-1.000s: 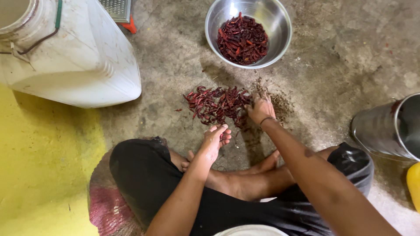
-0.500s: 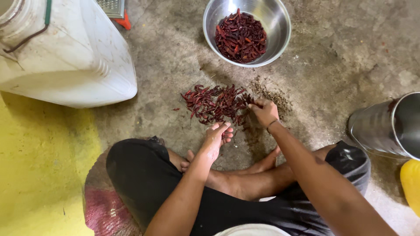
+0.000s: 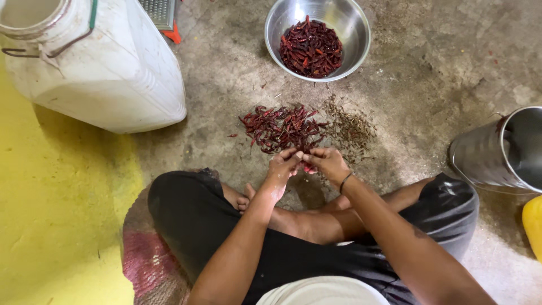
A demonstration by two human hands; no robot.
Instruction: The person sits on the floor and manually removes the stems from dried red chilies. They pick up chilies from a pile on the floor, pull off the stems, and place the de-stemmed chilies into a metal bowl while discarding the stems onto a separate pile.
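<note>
I sit cross-legged on a concrete floor. A pile of dried red chillies (image 3: pixel 280 127) lies in front of my feet. My left hand (image 3: pixel 280 168) and my right hand (image 3: pixel 326 162) meet just below the pile, fingertips pinched together on a single dried chilli (image 3: pixel 308 168) between them. A small heap of brown stems (image 3: pixel 350 127) lies to the right of the pile. Farther away stands a steel bowl (image 3: pixel 355 28) holding more dried chillies (image 3: pixel 310 48).
A large white plastic jerrycan (image 3: pixel 107 73) stands at the upper left beside a yellow floor area (image 3: pixel 51 226). A steel pot (image 3: pixel 499 152) lies at the right edge, a yellow object (image 3: pixel 532 223) below it. A metal grater (image 3: pixel 158 12) lies at the top.
My right hand came back from the chilli pile toward my left hand, and both hands now pinch one chilli together.
</note>
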